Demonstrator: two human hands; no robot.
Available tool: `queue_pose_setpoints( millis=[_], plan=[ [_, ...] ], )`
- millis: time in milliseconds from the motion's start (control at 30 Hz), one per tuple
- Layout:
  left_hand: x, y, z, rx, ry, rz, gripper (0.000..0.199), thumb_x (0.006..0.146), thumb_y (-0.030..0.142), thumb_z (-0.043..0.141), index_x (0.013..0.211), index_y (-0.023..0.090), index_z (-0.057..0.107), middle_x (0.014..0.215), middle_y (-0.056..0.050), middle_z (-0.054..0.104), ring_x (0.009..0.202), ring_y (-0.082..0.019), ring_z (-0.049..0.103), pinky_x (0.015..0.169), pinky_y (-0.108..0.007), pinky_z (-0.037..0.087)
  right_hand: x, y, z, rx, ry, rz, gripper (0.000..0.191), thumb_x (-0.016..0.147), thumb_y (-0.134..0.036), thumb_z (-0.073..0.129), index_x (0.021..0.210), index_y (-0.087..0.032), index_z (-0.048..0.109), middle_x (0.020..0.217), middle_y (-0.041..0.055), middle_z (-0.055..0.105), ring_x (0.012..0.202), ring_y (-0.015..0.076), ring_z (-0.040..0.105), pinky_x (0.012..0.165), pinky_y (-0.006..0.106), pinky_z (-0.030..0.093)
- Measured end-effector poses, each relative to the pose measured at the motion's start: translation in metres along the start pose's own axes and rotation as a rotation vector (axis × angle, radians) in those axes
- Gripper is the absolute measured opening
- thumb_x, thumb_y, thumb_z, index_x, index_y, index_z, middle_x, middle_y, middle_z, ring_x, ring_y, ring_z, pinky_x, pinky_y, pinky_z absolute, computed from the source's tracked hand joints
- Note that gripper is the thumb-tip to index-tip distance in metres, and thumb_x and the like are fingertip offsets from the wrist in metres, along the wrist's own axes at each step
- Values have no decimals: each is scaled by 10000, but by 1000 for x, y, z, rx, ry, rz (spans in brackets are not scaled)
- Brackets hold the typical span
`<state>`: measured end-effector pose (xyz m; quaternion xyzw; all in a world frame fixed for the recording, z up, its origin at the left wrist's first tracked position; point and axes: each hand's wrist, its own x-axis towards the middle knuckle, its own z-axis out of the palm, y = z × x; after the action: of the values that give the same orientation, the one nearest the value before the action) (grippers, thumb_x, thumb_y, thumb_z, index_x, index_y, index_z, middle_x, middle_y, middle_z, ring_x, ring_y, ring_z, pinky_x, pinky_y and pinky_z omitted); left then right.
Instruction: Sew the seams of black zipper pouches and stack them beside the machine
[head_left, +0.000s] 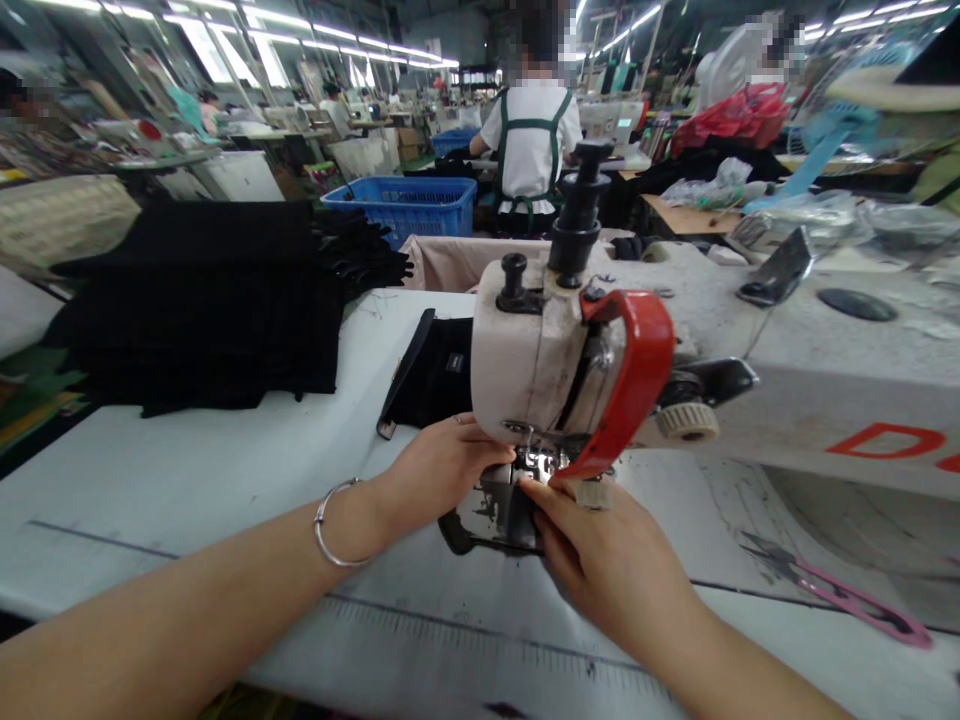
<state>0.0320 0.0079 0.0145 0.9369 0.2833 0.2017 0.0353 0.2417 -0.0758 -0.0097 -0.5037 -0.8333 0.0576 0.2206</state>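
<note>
The left hand and right hand come in from either side of the presser foot, a little apart, fingertips close beside it; whether they grip any cloth cannot be told. The black fabric piece, bearing a small label, lies toward the far edge of the desk, just behind the left hand. The sewing machine head covers its right end, and a curved red guard blocks part of the view around the needle.

A tall stack of black fabric fills the desk's far left corner. Pink-handled thread snips lie on the right side, below the machine's arm and clear of the right hand. A ruler scale runs along the near edge. Beyond the far edge are a pale cloth-sided bin, a blue plastic basket and a co-worker, seen from behind.
</note>
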Motion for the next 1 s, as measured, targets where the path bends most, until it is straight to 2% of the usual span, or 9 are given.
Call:
queue_pose_setpoints(
  millis=[200, 333, 433, 567, 833, 1000],
  plan=[
    [1, 2, -1, -2, 7, -11, 347, 1005, 154, 363, 1049, 131, 706, 1087, 23, 715, 1079, -166, 664, 1000, -348, 493, 1, 1, -1, 3, -4, 4, 355, 941, -179, 443, 1237, -175, 640, 1030, 128, 646, 921, 295, 613, 766, 464, 545],
    [-1, -7, 6, -30, 52, 39, 239, 952, 84, 506, 1015, 155, 724, 1047, -11, 744, 1037, -169, 687, 1005, -324, 516, 2, 1, 0, 3, -27, 17, 361, 938, -173, 447, 1247, -177, 633, 1002, 119, 649, 919, 292, 612, 778, 455, 534],
    [-1, -11, 9, -47, 45, 23, 237, 903, 41, 574, 1005, 184, 733, 1025, -14, 754, 1018, -177, 689, 994, -314, 528, 2, 0, -1, 4, -45, 30, 356, 941, -181, 455, 1249, -184, 633, 1000, 113, 645, 926, 293, 605, 787, 453, 524],
    [0, -11, 9, -57, 24, -16, 249, 914, 41, 558, 1008, 190, 734, 1038, -17, 750, 1048, -196, 671, 983, -333, 532, 3, -1, -3, 6, -41, 31, 344, 943, -181, 452, 1230, -180, 641, 981, 104, 644, 922, 283, 603, 791, 438, 512],
    [-4, -11, 11, -75, -11, -10, 225, 946, 83, 541, 1046, 182, 716, 1100, -28, 730, 1081, -197, 651, 1004, -346, 511, 5, -3, -4, 8, -57, 43, 332, 946, -157, 448, 1216, -178, 640, 980, 94, 632, 919, 257, 593, 780, 397, 493],
    [-4, -14, 13, -80, -19, -29, 259, 966, 101, 494, 1064, 199, 713, 1121, -23, 720, 1085, -192, 641, 1011, -362, 510, 6, -3, -6, 15, -59, 49, 322, 948, -149, 469, 1218, -176, 642, 1009, 97, 636, 925, 263, 591, 802, 407, 493]
  ],
)
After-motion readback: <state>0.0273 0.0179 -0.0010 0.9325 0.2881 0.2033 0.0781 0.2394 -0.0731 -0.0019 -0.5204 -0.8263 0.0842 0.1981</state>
